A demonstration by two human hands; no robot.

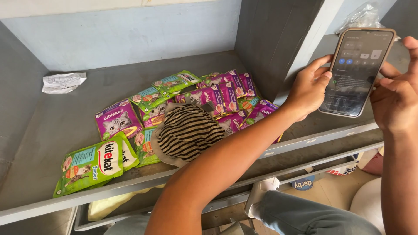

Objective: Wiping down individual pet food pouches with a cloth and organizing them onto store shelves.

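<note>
step in hand: left hand [308, 89] and right hand [394, 102] both clasped round slim dark-screened smartphone [357, 72], above grey shelf [65, 126]; steady hold needed.

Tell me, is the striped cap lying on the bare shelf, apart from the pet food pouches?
No. The striped cap rests on top of the purple and green pouches, which spread out around it on the grey shelf.

A single head-worn camera looks steeply down, close over a grey shelf [52, 143] and the wearer's raised forearms, facing the back wall [122, 35].
</note>
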